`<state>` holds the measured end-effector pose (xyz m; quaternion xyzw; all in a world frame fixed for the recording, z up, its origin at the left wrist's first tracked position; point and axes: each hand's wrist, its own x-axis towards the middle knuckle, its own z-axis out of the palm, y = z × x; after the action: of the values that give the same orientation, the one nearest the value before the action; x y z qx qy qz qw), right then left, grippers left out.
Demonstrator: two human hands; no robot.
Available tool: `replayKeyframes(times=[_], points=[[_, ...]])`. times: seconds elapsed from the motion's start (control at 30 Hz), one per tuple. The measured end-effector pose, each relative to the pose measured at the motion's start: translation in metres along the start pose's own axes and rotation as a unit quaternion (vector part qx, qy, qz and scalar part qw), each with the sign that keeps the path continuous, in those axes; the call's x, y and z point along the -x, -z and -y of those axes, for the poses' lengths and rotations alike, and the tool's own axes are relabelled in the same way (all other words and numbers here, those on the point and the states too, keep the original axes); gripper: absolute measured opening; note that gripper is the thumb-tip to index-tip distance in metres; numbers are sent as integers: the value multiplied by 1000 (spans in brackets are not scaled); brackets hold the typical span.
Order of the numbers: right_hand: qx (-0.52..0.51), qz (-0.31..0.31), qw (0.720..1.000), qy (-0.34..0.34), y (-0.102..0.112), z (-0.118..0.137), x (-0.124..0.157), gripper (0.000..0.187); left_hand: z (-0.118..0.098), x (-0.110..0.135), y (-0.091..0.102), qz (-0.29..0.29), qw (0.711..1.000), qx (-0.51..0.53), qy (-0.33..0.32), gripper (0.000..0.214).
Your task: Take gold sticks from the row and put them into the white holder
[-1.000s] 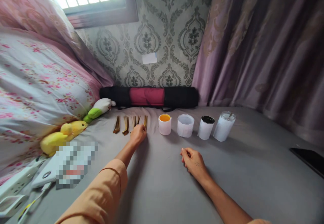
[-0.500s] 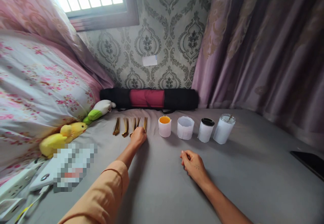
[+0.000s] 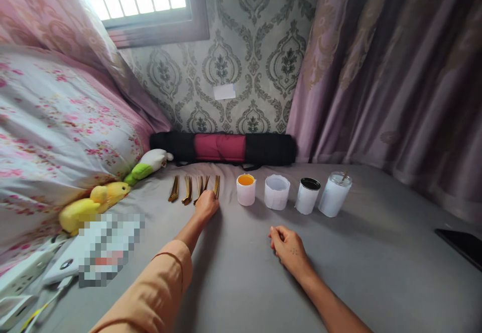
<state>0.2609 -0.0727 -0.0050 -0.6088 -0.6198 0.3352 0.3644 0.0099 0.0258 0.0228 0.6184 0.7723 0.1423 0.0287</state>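
Observation:
Several bundles of thin gold-brown sticks, perhaps hair pins or folded metal strips, lie in a row on the grey sheet, the leftmost bundle (image 3: 173, 189) fully in sight. My left hand (image 3: 207, 205) is closed at the near ends of the rightmost bundle (image 3: 217, 185); its fingertips are hidden behind the hand. My right hand (image 3: 289, 246) rests on the sheet with its fingers curled in and nothing visible in them. Beyond it stand a white-wrapped cup with orange inside (image 3: 246, 192), a wider white-wrapped cup (image 3: 277, 195), a white-wrapped tin with a dark inside (image 3: 307, 198) and a tall white-wrapped glass jar (image 3: 333, 197).
A black and red roll bag (image 3: 222, 148) lies along the wall. Plush toys (image 3: 94, 200), a white power bank (image 3: 68, 262) and a power strip (image 3: 22, 275) lie at the left. A dark flat device (image 3: 463, 247) lies at the right edge.
Both hands keep nearly the same place and pose. The whole view has shifted very slightly; the bundles and containers stay where they were.

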Motion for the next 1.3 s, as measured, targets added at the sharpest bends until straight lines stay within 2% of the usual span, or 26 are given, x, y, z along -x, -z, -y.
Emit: replayKeyframes(times=[1.3], points=[[26,-8,1000,11,0,1,-1,40,-2,5,-2,-20,1000,10,-5,23]])
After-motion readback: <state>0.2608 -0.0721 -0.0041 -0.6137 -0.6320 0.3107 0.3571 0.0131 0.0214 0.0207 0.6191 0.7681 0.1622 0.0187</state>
